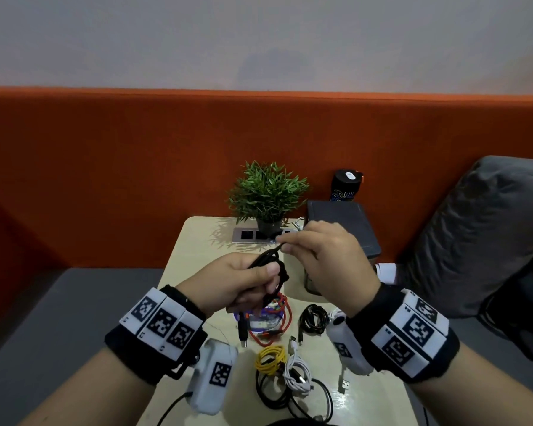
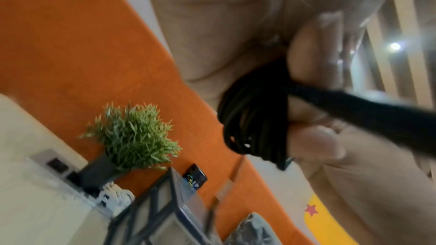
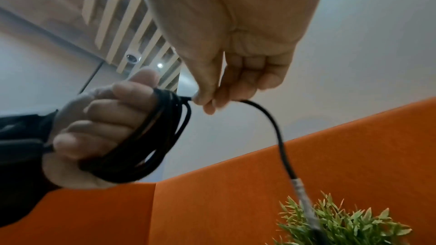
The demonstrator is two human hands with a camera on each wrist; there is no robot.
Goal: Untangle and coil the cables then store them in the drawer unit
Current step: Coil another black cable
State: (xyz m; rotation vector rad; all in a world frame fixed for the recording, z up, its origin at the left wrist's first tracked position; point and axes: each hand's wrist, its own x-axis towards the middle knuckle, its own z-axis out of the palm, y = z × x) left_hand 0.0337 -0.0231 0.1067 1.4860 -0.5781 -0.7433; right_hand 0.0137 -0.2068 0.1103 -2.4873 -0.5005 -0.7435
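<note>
Overhead, I note my left hand point(image 1: 237, 279) wrapped round a bundle of black cable point(image 1: 273, 265) above the table point(image 1: 191, 256), while my right hand point(image 1: 323, 256) pinches the free strand at the bundle's top. Other cables, red point(image 1: 282, 318), yellow point(image 1: 270, 359) and white point(image 1: 296, 372), lie on the table below. I judge the held cable light and limp.

From the left wrist, the loops point(image 2: 254, 118) sit against curled fingers point(image 2: 316, 142); the picture is blurred. The cable looks springy, so the loops would probably fan out if the grip loosened.

From the right wrist, thumb and forefinger nip the strand point(image 3: 271, 116) just beside the coil point(image 3: 162, 133); its tail hangs free with a plug point(image 3: 299, 187) on it. Best hold, in my view: across all the loops, never by the plug.
</note>
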